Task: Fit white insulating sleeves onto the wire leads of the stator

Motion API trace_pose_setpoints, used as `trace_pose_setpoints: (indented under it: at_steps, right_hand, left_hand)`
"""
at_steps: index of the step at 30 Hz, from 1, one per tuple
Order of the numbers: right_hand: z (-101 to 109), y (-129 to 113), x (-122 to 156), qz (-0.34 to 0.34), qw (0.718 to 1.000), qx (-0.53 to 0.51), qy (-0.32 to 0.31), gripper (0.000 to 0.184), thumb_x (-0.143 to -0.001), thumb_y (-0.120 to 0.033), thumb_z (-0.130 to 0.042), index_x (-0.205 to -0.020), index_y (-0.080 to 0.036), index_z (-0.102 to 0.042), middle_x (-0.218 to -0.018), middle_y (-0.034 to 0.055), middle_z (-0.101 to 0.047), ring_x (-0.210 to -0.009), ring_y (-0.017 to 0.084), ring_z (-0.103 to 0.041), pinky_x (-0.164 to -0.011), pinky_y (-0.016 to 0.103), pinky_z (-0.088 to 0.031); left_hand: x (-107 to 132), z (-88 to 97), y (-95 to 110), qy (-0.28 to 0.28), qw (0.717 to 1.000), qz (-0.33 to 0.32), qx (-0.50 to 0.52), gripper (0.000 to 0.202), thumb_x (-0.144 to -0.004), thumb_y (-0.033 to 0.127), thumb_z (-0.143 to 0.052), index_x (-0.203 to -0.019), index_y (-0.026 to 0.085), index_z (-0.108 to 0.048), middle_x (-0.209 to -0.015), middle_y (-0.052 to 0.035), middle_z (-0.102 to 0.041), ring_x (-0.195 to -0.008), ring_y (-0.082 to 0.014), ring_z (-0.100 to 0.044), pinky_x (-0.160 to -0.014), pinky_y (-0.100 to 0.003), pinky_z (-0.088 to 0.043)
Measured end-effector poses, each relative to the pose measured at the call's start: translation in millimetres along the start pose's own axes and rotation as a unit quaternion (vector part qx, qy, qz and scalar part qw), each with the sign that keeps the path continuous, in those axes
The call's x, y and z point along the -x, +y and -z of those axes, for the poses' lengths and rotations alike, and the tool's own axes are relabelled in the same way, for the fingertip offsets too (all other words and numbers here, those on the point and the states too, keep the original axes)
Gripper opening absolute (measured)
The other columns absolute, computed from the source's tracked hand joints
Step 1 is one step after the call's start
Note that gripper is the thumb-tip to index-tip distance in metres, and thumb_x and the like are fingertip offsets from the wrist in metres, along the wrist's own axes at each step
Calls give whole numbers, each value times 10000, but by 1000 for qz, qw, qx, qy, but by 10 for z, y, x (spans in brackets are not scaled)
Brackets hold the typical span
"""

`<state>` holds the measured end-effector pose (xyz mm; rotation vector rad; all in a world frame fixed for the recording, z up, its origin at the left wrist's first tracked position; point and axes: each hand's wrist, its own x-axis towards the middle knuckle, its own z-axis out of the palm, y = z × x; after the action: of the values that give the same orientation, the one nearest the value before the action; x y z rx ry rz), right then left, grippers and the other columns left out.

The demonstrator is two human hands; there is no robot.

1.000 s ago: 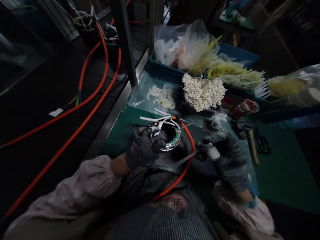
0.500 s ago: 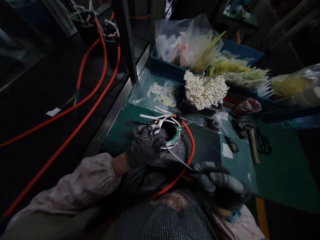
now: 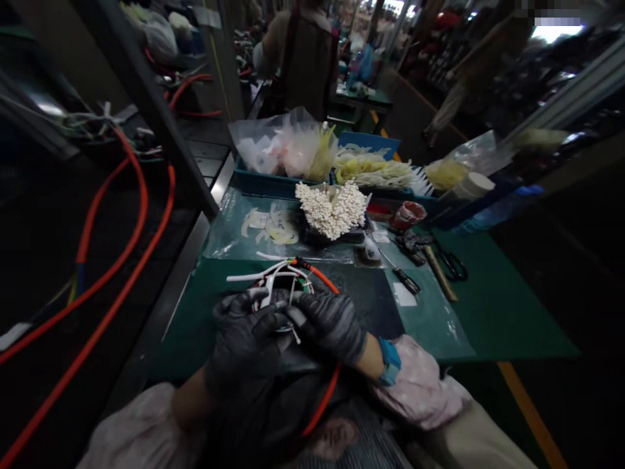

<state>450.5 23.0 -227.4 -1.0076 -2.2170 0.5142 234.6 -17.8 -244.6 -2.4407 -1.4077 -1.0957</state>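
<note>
A big green tabletop [image 3: 512, 319] fills the middle of the view. Left of it, long orange cables [image 3: 122, 215] loop over a dark bench, and far past it a person [image 3: 307, 65] stands in a dark apron.

The main thing is a wire bundle [image 3: 273, 277]. It lies near the front edge of the tabletop, close to the person at work. Its white wires point left and a little up, so its long side runs almost straight across. An orange cable [image 3: 322, 397] leaves the bundle on the right and bends down toward the person.

The left hand [image 3: 241, 345] and the right hand [image 3: 332, 322] wear black gloves. Both are closed on the bundle and hide its middle. A blue band [image 3: 389, 361] sits on the right wrist.

Behind the bundle is a blue crate [image 3: 258, 179] with a plastic bag [image 3: 273, 146] in it. Just in front of the crate is a bunch of white-tipped stems [image 3: 332, 208]. To the right of the bundle lie scissors [image 3: 452, 266] and a small screwdriver [image 3: 403, 280]. Behind the screwdriver, a tiny white label [image 3: 381, 238] is too small to read.
</note>
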Motion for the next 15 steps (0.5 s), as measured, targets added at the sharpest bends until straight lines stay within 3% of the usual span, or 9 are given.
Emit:
trace_pose_setpoints:
  at_steps: [4,6,8,11,13,15]
  right_hand:
    - [-43,13,-103,-28,983,-182,-7,250,-1107,-416,-615,-1071,-250,-798,-971,40,-812,-891,204,-760,-875,348,-647]
    - [-12,42,-136,-67,947,-312,-20,272,-1106,-456,-630,-1142,-253,-806,-1063,40,-822,-977,208,-776,-928,365,-656]
    - [54,75,-154,-88,915,-388,-70,287,-1095,-480,-662,-1203,-265,-818,-1147,45,-831,-1055,222,-787,-982,404,-663]
    - [166,123,-162,-107,906,-393,-112,199,-1032,-413,-765,-1162,-282,-838,-1116,35,-839,-1024,229,-793,-953,427,-678]
    - [212,146,-160,-124,914,-372,-101,148,-996,-338,-787,-1124,-281,-836,-1069,29,-837,-965,223,-793,-887,412,-685]
    - [227,154,-156,-129,924,-349,-83,134,-966,-285,-773,-1086,-265,-829,-1022,30,-835,-902,212,-790,-818,384,-683]
  left_hand:
    - [11,-18,-33,9,1000,-1,2,153,-852,290,-823,-994,330,-782,-1042,-6,-850,-1143,-353,-701,-965,-543,-513]
    - [33,-29,-36,5,1000,-5,2,207,-845,264,-831,-1041,322,-792,-1091,-8,-853,-1153,-360,-705,-980,-559,-530]
    - [66,-42,-37,-7,1000,1,-2,260,-844,281,-849,-1097,317,-803,-1130,-18,-848,-1165,-365,-707,-983,-568,-534]
    - [105,-57,-39,-50,998,41,-8,294,-828,350,-890,-1111,318,-820,-1151,-34,-830,-1197,-355,-707,-1006,-568,-527]
    - [101,-57,-35,-70,996,53,-3,254,-824,376,-894,-1061,315,-826,-1140,-34,-831,-1212,-351,-708,-1024,-576,-511]
    - [67,-42,-24,-55,998,39,7,177,-840,387,-879,-988,313,-816,-1075,-23,-843,-1196,-349,-714,-1013,-582,-496]
